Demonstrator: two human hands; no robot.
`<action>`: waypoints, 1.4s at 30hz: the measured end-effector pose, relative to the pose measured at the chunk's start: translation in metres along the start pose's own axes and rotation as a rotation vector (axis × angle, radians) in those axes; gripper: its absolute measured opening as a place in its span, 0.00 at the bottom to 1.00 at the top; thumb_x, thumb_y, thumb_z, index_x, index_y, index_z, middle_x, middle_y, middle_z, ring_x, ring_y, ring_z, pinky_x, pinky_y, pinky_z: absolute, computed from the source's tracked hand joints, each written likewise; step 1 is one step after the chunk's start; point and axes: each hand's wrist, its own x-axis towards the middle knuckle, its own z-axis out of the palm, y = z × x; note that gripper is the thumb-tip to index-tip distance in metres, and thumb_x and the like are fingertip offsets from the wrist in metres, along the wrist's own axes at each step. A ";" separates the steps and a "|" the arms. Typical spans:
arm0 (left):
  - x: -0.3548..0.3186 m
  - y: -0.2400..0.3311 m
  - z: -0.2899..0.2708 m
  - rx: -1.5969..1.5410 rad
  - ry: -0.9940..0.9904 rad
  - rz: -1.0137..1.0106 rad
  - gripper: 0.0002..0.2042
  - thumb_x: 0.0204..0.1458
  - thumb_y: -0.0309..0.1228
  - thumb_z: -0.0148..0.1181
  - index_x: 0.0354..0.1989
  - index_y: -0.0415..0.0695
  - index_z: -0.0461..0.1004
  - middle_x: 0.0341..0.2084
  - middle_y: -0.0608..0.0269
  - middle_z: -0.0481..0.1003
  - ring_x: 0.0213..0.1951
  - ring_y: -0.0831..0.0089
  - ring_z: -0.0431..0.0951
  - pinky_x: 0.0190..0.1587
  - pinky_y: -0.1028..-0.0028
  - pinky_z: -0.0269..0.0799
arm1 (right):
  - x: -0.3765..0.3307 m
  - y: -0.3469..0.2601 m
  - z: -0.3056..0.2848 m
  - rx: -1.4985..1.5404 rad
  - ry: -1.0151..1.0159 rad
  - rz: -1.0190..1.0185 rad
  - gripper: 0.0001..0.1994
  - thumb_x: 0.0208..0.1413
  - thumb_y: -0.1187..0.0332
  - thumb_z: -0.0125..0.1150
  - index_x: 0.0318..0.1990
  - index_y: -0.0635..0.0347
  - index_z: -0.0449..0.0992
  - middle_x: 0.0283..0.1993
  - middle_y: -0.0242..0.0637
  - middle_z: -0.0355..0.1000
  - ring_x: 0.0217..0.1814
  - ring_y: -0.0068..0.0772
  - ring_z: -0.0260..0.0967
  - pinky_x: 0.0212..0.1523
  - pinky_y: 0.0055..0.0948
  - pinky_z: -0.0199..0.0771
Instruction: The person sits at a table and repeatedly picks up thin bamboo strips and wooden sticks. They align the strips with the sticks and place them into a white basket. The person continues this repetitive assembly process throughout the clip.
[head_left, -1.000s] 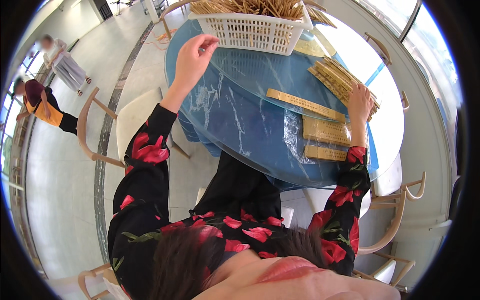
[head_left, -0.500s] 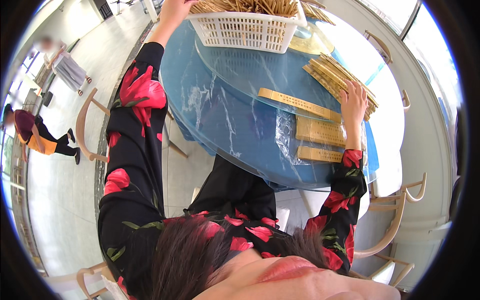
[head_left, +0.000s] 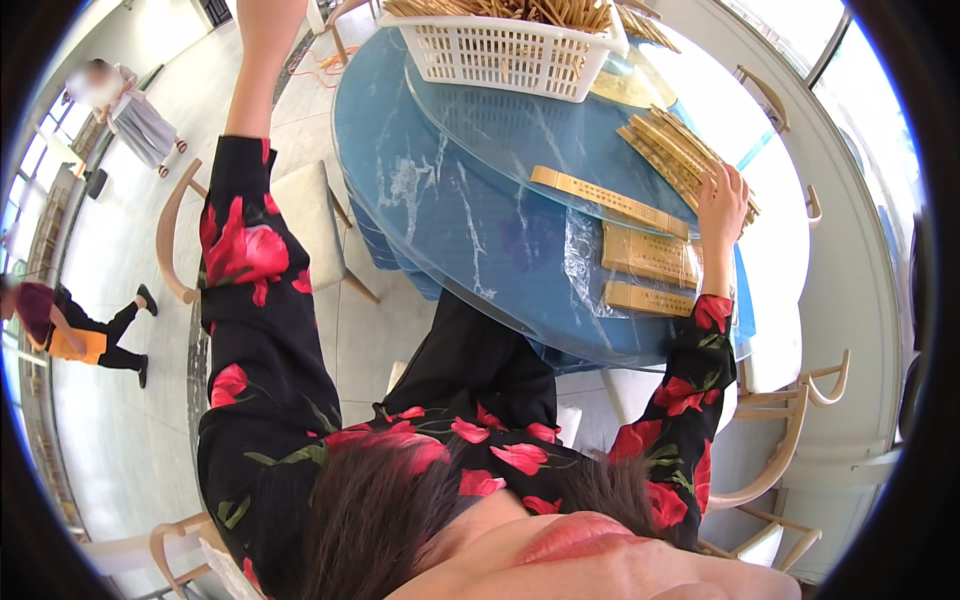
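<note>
At the top left edge, my left hand (head_left: 270, 12) is cut off by the picture's rim, so its fingers are hidden. That arm reaches out past the table's left side. My right hand (head_left: 722, 205) rests over the near end of a pile of long, narrow gold packets (head_left: 665, 150), its fingers bent down onto them. What lies beneath the palm is hidden. Left of that hand, a single long gold printed strip (head_left: 600, 200) lies slantwise. Nearer to me are a wider gold printed pack (head_left: 645, 254) and a shorter gold printed strip (head_left: 645, 298), on clear plastic wrap (head_left: 582, 262).
A white slatted basket (head_left: 500, 58) full of thin wooden sticks (head_left: 520, 10) stands on the round blue marbled table (head_left: 410, 190). Wooden chairs (head_left: 178, 235) surround it. Two people are on the floor at left, one in a grey skirt (head_left: 140, 130), one with an orange apron (head_left: 80, 345).
My left hand has left the basket's left end and swung out to the left. My right hand stays at the packet pile, its fingers now more bent. The orange-aproned person has shifted.
</note>
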 end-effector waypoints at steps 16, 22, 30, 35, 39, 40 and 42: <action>-0.334 0.214 -0.017 -0.228 -0.353 0.688 0.10 0.47 0.24 0.71 0.35 0.47 0.75 0.32 0.69 0.74 0.34 0.72 0.74 0.36 0.72 0.77 | -0.080 -0.281 -0.105 2.357 -0.683 0.793 0.16 0.77 0.62 0.41 0.55 0.66 0.70 0.30 0.24 0.53 0.28 0.17 0.47 0.28 0.20 0.52; -0.336 0.220 -0.020 -0.313 -0.566 0.495 0.16 0.47 0.26 0.67 0.47 0.50 0.79 0.34 0.70 0.73 0.40 0.72 0.75 0.42 0.73 0.77 | -0.094 -0.283 -0.121 2.270 -0.708 0.775 0.15 0.76 0.61 0.42 0.52 0.64 0.71 0.29 0.23 0.53 0.27 0.14 0.45 0.26 0.17 0.49; -0.326 0.235 -0.008 -0.457 -0.772 0.364 0.20 0.49 0.37 0.71 0.52 0.50 0.80 0.33 0.70 0.75 0.40 0.69 0.77 0.44 0.69 0.76 | -0.107 -0.270 -0.124 2.202 -0.646 0.879 0.14 0.76 0.58 0.44 0.42 0.58 0.68 0.26 0.20 0.50 0.23 0.13 0.42 0.22 0.18 0.42; -0.329 0.241 0.008 -0.518 -0.895 0.372 0.21 0.48 0.38 0.72 0.51 0.50 0.79 0.34 0.69 0.76 0.41 0.68 0.78 0.43 0.68 0.75 | -0.113 -0.250 -0.136 2.134 -0.534 0.883 0.14 0.76 0.58 0.44 0.38 0.55 0.65 0.25 0.20 0.50 0.23 0.13 0.41 0.21 0.18 0.41; -0.278 0.225 0.044 -0.774 -0.893 -0.028 0.18 0.47 0.27 0.74 0.48 0.46 0.79 0.33 0.65 0.79 0.38 0.64 0.80 0.43 0.67 0.75 | -0.122 -0.217 -0.135 2.070 -0.380 0.942 0.14 0.76 0.58 0.44 0.38 0.55 0.65 0.25 0.21 0.49 0.22 0.13 0.42 0.21 0.18 0.40; -0.267 0.215 0.063 -0.737 -0.818 -0.142 0.16 0.48 0.23 0.71 0.46 0.44 0.80 0.33 0.62 0.79 0.37 0.63 0.80 0.43 0.69 0.75 | -0.124 -0.213 -0.137 2.063 -0.369 0.962 0.14 0.76 0.58 0.44 0.38 0.55 0.65 0.25 0.21 0.49 0.22 0.13 0.42 0.21 0.18 0.40; -0.244 0.185 0.104 -0.480 -0.713 -0.037 0.11 0.51 0.25 0.69 0.44 0.45 0.82 0.38 0.62 0.82 0.43 0.63 0.80 0.46 0.69 0.76 | -0.129 -0.208 -0.142 2.054 -0.346 0.992 0.14 0.75 0.57 0.44 0.37 0.55 0.66 0.25 0.21 0.50 0.22 0.13 0.42 0.21 0.18 0.40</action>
